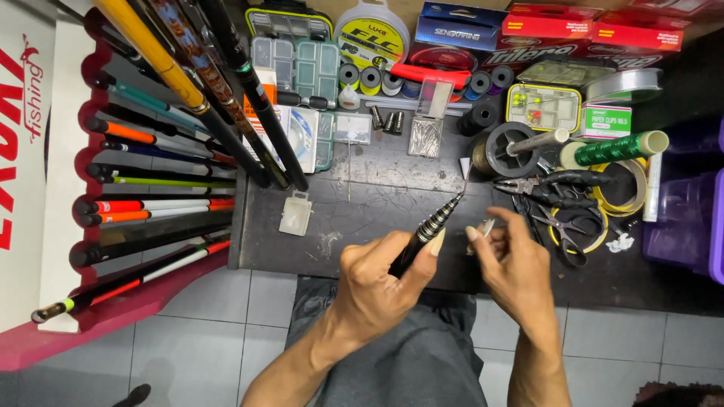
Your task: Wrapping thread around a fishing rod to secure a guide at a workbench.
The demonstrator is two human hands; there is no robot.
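A slim black telescopic rod section point(430, 230) is gripped in the closed left hand point(375, 283), tip raised over the dark table point(362, 203). A small pale piece point(484, 228) is pinched by the right hand point(513, 267). Beyond, compartmented clear plastic boxes point(296, 69) are seen; contents unclear.

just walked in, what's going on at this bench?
A person sits at a dark workbench crowded with fishing tackle. Their left hand grips a black telescopic fishing rod with its thin tip pointing up and away. The right hand pinches a small silvery part beside the rod. Black pliers, line spools and tackle boxes lie behind; more rods sit in a red rack on the left.
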